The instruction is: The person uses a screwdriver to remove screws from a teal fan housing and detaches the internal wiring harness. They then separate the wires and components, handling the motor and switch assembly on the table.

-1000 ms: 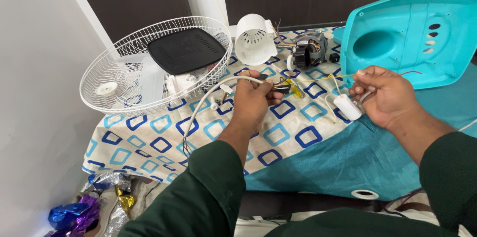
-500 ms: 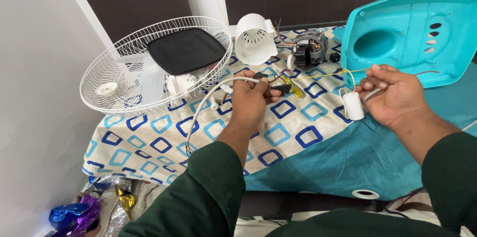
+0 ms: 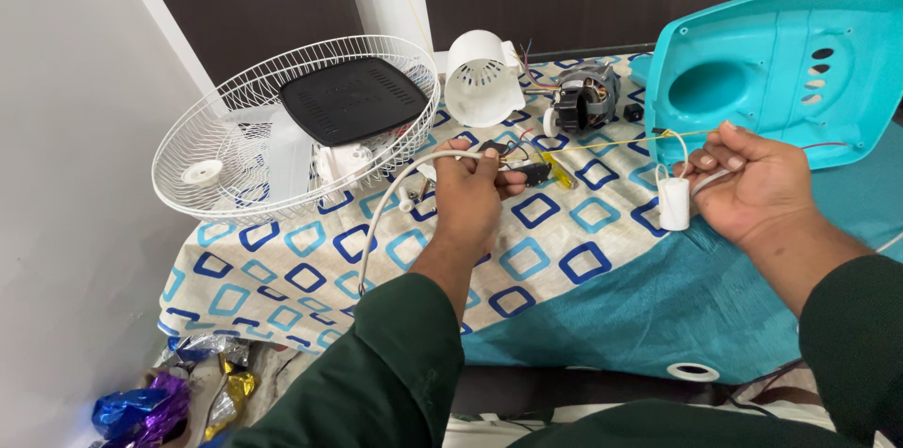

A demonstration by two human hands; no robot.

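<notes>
A cloth patterned with blue and navy squares covers the table, with a plain teal cloth over its near right part. On it, largest first, sit a turquoise plastic fan base shell propped at the right, a white wire fan guard with a flat black plastic panel lying in it, a white vented plastic motor cover and a dark fan motor. The left hand is closed around a white power cable beside a small black part. The right hand pinches a thin yellow wire, with a small white cylindrical capacitor hanging just beside its fingers.
</notes>
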